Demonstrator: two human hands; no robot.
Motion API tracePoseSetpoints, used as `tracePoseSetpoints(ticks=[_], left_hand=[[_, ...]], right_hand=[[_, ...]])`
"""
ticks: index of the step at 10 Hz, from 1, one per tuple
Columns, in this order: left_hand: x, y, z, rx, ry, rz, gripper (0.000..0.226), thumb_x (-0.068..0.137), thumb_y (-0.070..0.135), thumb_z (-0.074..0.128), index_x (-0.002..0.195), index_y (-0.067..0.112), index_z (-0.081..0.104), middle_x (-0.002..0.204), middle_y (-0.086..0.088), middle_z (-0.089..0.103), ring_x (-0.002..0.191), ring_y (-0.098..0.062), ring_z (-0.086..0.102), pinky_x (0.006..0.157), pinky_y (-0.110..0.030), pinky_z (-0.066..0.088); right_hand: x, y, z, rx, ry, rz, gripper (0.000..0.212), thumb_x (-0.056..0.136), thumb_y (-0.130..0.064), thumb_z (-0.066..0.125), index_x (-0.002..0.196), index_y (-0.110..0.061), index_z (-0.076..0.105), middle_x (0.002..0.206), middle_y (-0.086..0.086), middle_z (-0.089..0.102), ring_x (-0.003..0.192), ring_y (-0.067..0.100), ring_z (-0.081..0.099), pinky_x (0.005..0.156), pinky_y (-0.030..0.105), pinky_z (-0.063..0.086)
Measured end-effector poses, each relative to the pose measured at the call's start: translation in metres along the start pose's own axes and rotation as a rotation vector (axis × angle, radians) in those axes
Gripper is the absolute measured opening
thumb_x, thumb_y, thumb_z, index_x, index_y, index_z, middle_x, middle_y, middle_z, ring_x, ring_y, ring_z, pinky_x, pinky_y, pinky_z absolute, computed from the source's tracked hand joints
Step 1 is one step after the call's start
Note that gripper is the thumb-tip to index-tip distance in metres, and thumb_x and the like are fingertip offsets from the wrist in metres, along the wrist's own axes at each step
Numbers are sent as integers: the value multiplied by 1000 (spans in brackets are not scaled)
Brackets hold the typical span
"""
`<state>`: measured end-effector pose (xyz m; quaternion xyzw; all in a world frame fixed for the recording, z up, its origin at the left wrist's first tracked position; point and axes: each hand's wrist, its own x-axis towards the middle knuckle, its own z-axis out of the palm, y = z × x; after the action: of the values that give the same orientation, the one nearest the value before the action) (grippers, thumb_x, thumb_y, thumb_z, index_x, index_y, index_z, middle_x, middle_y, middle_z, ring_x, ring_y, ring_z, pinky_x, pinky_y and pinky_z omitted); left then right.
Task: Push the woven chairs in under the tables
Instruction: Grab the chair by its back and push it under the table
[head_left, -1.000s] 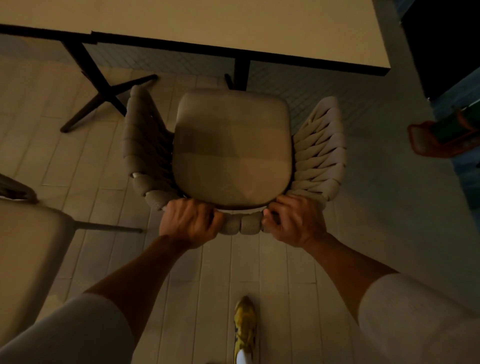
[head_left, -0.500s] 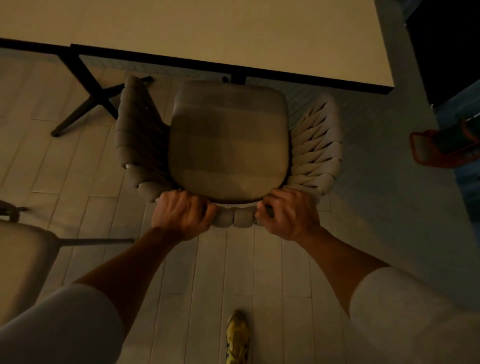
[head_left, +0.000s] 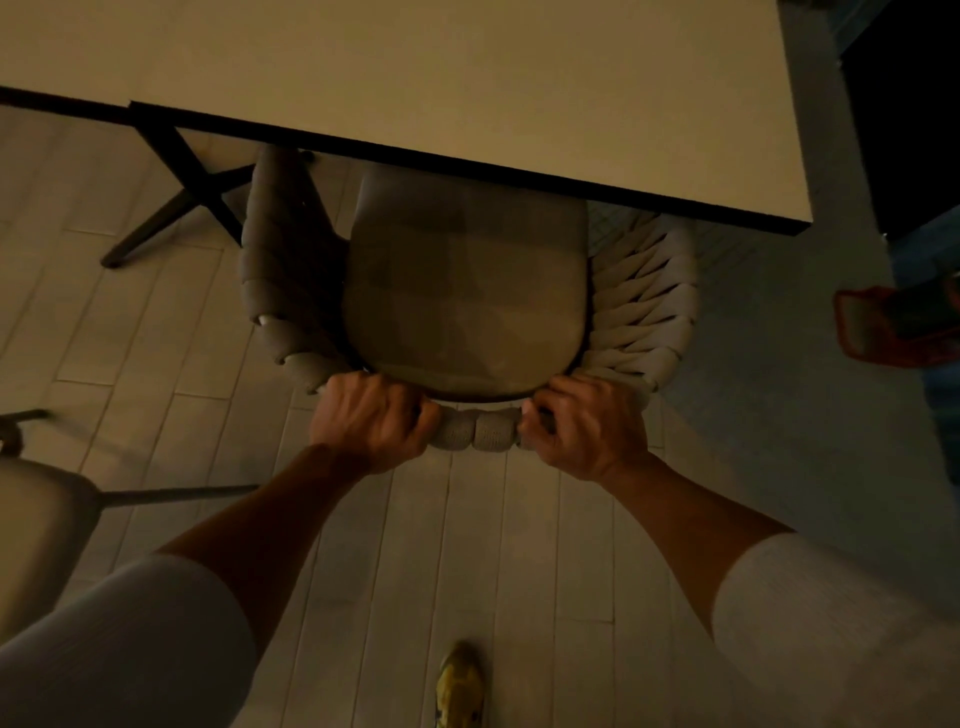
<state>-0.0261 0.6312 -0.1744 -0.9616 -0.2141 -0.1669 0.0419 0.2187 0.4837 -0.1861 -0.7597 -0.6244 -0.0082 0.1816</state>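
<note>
A woven chair (head_left: 644, 306) with a beige seat cushion (head_left: 467, 286) stands in front of me, its thick rope weave forming the arms and back. The front of the seat is under the near edge of a pale table (head_left: 467, 78) with a dark rim. My left hand (head_left: 371, 423) grips the top of the woven backrest on the left. My right hand (head_left: 587, 428) grips the same rail on the right. A short stretch of the weave shows between my two hands.
The table's dark crossed leg (head_left: 192, 192) stands on the plank floor left of the chair. Another chair (head_left: 41, 525) with a dark frame sits at the left edge. A red-framed object (head_left: 883, 327) lies on the right. My yellow shoe (head_left: 460, 686) is below.
The chair has slid forward; its seat front, earlier short of the table edge, now lies under it. Both hands keep their grip on the backrest.
</note>
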Motion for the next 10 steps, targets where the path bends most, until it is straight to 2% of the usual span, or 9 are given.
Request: tracePoseSetpoints(ticks=[1,2,3,4,5,6,7,8,10], left_hand=[[17,-4,-14,-18,-324,-207,27,94,48,45,75,29,45,53,7,38,49,-22,44,50,-32,43],[10,-1,-10,-35,-246,-165,22,94,38,52,75,30,46,53,4,38,47,-23,42,50,-30,32],[0,-5,-4,93,-95,85,9,90,13,62,83,19,61,56,-7,45,47,-22,44,50,-29,33],[12,2,-28,54,-292,97,10,86,20,69,89,10,68,56,-10,56,45,-27,56,51,-32,41],[27,20,-68,-14,-649,-174,32,107,36,44,123,15,62,109,-14,72,99,-37,69,86,-44,49],[19,22,-89,-86,-751,-247,44,105,43,39,140,20,53,137,-7,63,127,-31,56,108,-48,42],[7,13,-114,-149,-774,-239,52,98,43,51,145,20,48,143,-5,59,132,-28,53,108,-46,43],[-2,10,-143,-172,-857,-230,53,101,46,48,149,21,47,144,-5,58,129,-26,56,106,-42,44],[-51,1,-206,-157,-853,-140,71,101,58,44,159,21,29,156,-8,46,138,-28,48,111,-48,42]], right_hand=[[1,2,0,2,-6,-2,37,95,-41,58,63,-23,64,65,-4,56,58,17,52,51,30,39],[1,4,2,32,33,-11,41,97,-41,57,62,-22,65,64,-3,57,57,18,51,50,30,38],[-3,-1,-4,27,-20,0,47,102,-43,53,62,-21,66,65,0,58,57,19,53,51,31,38],[-5,-11,-18,2,-109,4,49,104,-40,50,65,-15,68,68,6,63,57,26,58,52,33,43],[-5,-31,-40,-76,-272,23,45,103,-39,48,83,-8,73,81,16,73,74,38,69,66,45,55],[0,-55,-68,-177,-571,214,67,99,-56,26,117,-9,71,124,14,71,119,35,62,100,47,45],[-4,-71,-92,-215,-704,199,62,100,-57,46,141,-11,54,143,13,59,135,33,50,110,46,37],[-11,-94,-117,-202,-788,203,68,99,-57,54,149,-12,47,150,15,52,137,35,48,111,46,39],[-38,-157,-160,-175,-871,206,96,96,-68,54,166,-14,17,173,9,18,157,31,21,123,54,23]])
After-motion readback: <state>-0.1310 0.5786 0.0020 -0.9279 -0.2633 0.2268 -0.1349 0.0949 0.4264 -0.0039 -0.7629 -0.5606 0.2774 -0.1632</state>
